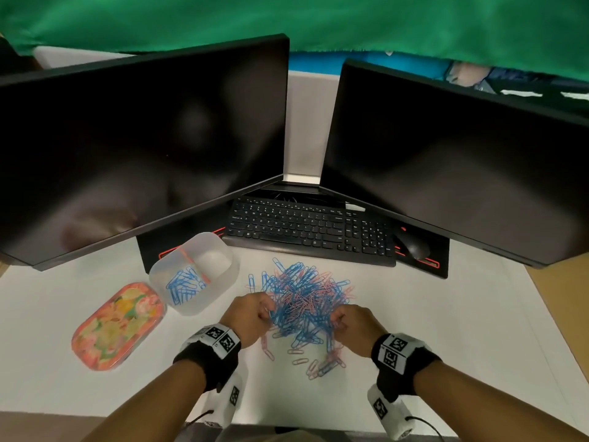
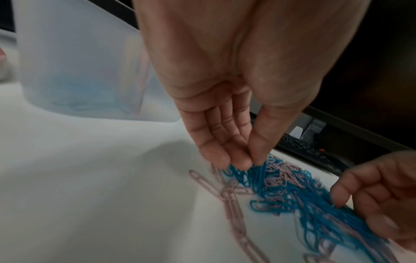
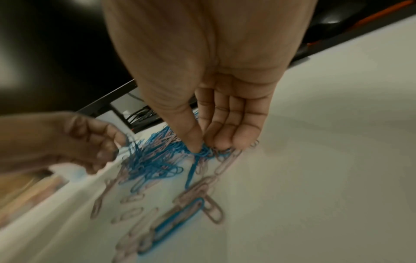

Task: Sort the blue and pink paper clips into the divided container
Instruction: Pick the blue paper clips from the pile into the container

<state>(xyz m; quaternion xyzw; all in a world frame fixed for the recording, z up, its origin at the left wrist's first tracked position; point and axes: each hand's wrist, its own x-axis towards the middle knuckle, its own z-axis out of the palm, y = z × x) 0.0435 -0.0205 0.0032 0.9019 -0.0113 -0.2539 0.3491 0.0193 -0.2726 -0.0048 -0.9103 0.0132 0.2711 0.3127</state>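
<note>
Paper clips, blue and pink mixed, lay in one tangled heap on the white tabletop straight ahead of you, too many and too snarled to count. Nearest you, loose pink clips trailed out of the heap, mostly with their long axes running toward you, among them at least one blue one.

Your left hand sat at the heap's left edge with fingers and thumb drawn together, tips pinching a bunch of blue clips. Your right hand mirrored it at the right edge: thumb pressed against the fingertips on a knot of blue clips, one blue clip hanging down from the pinch. Both wrist views were motion-blurred, so how many clips each hand held could not be told.

Left of the heap, beyond your left hand, stood one translucent divided container, its long axis slanting from near left to far right. A pink divider split it in two: the nearer compartment held a pile of blue clips, and in the farther one you could make out none. Just beside the container's near-left end lay one floral orange lid, slanted the same way.

Farther back sat one black keyboard, one mouse and two dark monitors.
</note>
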